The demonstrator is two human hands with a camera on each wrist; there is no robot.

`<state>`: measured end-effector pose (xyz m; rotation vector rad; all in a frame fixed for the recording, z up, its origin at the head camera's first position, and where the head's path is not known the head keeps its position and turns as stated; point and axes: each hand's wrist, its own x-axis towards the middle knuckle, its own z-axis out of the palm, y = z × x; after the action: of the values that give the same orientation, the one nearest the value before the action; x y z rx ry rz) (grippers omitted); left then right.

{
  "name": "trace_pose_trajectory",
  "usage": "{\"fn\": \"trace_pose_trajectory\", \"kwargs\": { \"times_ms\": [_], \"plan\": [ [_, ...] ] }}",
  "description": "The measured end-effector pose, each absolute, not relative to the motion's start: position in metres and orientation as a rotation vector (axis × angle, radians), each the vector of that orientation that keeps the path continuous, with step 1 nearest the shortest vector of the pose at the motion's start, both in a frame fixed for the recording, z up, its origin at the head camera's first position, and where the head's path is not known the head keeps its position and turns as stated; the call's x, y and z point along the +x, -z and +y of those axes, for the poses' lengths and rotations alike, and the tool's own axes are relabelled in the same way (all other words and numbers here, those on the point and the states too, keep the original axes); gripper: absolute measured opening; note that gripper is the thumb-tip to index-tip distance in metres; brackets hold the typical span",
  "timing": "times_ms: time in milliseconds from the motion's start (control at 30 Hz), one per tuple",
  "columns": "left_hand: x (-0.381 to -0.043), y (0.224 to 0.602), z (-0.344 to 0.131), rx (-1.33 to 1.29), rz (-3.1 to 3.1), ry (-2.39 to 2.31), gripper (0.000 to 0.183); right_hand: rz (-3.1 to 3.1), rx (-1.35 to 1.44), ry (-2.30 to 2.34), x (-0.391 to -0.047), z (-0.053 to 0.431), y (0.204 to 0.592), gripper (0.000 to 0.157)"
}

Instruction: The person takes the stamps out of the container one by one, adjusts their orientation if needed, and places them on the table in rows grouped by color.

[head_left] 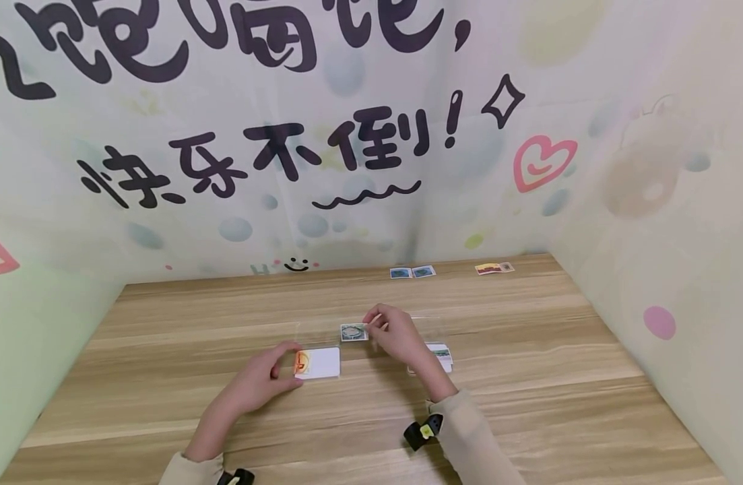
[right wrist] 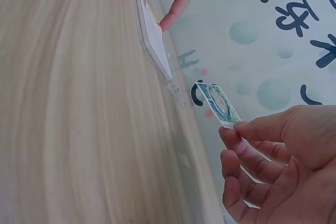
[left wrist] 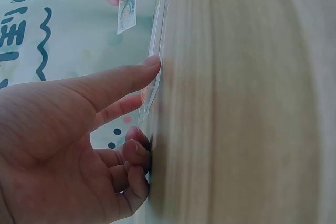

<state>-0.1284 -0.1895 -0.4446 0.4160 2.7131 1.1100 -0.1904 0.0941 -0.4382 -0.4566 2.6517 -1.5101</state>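
Observation:
My right hand (head_left: pixel 395 333) pinches a small picture card (head_left: pixel 353 332) by its edge between thumb and fingertips. In the right wrist view the card (right wrist: pixel 219 103) is tilted above the tabletop, its green-blue picture with a pale centre showing. My left hand (head_left: pixel 259 377) holds the left end of a small card stack (head_left: pixel 322 362), thumb at the near edge and index finger at the far edge. A white card with an orange picture at its left lies on top. In the left wrist view that hand's other fingers (left wrist: pixel 137 153) are curled near the table.
Clear plastic (head_left: pixel 316 333) lies behind the stack. Another card pile (head_left: pixel 442 357) sits partly hidden by my right wrist. Along the wall are two blue cards (head_left: pixel 412 272) and overlapping red-yellow and brownish cards (head_left: pixel 494 269). Printed walls border the wooden table (head_left: pixel 371 431).

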Motion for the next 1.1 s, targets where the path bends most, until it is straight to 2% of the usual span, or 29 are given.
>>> {"fn": "trace_pose_trajectory", "kwargs": {
  "times_ms": [567, 1100],
  "plan": [
    [-0.1277, 0.4453, -0.1892, 0.394, 2.711, -1.101, 0.059, 2.628, -0.403, 1.553, -0.1929, 0.0981, 0.4386, 0.01],
    [-0.1279, 0.4436, -0.1894, 0.415, 2.711, -1.106, 0.059, 2.662, -0.363, 1.525, -0.1941, 0.101, 0.4367, 0.007]
  ]
}}
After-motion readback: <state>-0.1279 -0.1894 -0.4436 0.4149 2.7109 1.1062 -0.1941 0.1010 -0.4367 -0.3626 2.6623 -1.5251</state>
